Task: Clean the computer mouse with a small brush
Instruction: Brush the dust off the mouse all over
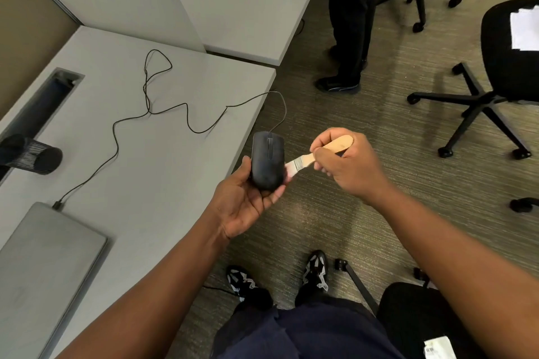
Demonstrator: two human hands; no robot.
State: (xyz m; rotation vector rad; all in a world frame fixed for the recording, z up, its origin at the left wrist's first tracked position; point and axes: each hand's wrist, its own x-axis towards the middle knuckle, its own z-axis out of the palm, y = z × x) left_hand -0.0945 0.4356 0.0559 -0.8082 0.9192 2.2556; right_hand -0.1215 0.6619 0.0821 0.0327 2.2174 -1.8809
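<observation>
1. While it lies in the palm of the left hand (245,198) just past the desk edge at the middle of the frame, the matte black corded computer mouse (267,160) faces up, thumb on its left flank and fingertips curled under its right.
2. Gripped in the right hand (347,162), the small flat brush with a pale wooden handle (315,156) touches its pale bristles to the mouse's right side.
3. Its thin black cable (151,109) loops over the grey desk (163,178) to a closed grey laptop (43,265) at lower left.
4. At the left edge a black mesh pen cup (32,154) lies on its side; what it holds cannot be told.
5. Black office chairs (495,73) stand on the carpet at upper right, near another person's dark trouser legs (350,23).
</observation>
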